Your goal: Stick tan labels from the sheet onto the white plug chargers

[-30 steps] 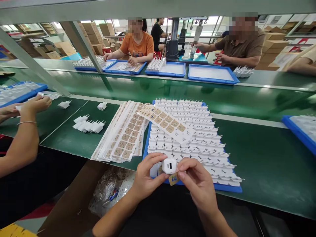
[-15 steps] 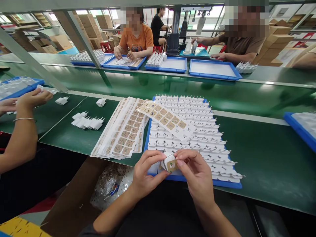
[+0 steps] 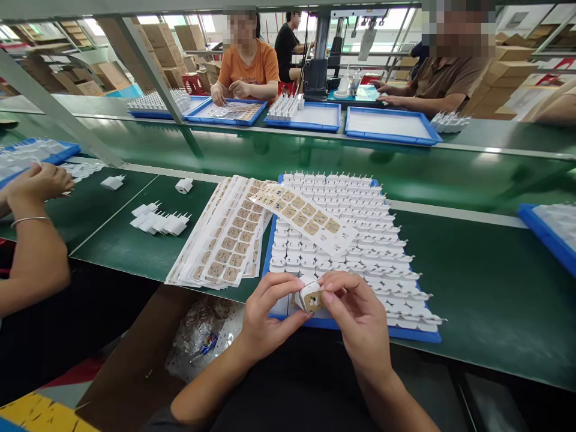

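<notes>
A: The grip of the left hand (image 3: 265, 321) is closed round a small white charger plug (image 3: 308, 298), thumb and fingers pinching its sides; the right hand (image 3: 360, 318) pinches shut on the same plug from the other side, fingertips pressing a tan sticker (image 3: 314, 298) flat on its face. The plug sits just in front of the blue tray (image 3: 333, 324), at the tray's near edge.

B: What is different from a second ago?

A: Then the sticker hung loose below the plug, only half on. Now it lies flush across the face, and the plug has been tipped toward the camera. By my reading, this piece is labelled, or very nearly so.

B: And around the tray?

A: On the tray, rows of white plugs (image 3: 351, 234), with one sticker sheet (image 3: 303, 216) lying across them. Left of the tray, a fanned stack of sticker sheets (image 3: 225, 240) on the green surface (image 3: 486, 282). Further left of the tray, a short row of loose plugs (image 3: 159, 222), and a co-worker's hand (image 3: 33, 183) now drawn back toward another tray. Beyond the tray, two people sit at their own blue trays.
</notes>
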The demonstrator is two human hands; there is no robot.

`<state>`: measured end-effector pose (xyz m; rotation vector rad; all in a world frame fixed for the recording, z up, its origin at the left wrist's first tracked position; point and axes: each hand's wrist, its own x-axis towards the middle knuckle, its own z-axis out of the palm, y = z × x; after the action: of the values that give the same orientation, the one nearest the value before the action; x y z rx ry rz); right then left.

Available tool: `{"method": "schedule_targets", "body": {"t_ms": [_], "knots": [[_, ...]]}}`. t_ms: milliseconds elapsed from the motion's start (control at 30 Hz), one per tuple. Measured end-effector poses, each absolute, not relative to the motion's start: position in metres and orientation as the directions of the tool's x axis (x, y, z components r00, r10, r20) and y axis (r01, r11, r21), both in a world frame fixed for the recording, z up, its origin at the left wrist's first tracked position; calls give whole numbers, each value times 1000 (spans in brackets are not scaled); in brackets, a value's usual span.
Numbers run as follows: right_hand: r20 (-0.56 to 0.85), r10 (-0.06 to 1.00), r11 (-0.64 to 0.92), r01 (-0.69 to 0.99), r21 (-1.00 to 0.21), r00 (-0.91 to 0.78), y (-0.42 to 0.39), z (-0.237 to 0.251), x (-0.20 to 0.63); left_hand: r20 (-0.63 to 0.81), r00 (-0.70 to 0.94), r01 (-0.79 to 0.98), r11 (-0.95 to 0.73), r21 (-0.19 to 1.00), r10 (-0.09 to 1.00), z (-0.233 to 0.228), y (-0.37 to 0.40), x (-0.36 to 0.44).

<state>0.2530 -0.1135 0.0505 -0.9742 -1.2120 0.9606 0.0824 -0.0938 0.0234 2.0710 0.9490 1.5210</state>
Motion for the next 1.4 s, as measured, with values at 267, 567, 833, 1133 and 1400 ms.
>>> {"method": "schedule_targets", "body": {"t_ms": [267,567,833,1133,1400], "knots": [[324,939,328,-11,-945,114,-115,50,250,681,170,300,-696,652,712,25,-94,83],[377,916,364,108,-925,140,-115,48,246,701,176,344,-711,613,691,26,-95,83],[419,895,387,203,-900,154,-115,48,242,731,157,363,-727,583,664,28,-95,83],[437,895,398,285,-872,90,-115,48,240,788,77,361,-754,549,611,22,-98,84],[341,937,341,14,-940,71,-117,43,240,791,93,254,-783,569,605,18,-97,91]]}}
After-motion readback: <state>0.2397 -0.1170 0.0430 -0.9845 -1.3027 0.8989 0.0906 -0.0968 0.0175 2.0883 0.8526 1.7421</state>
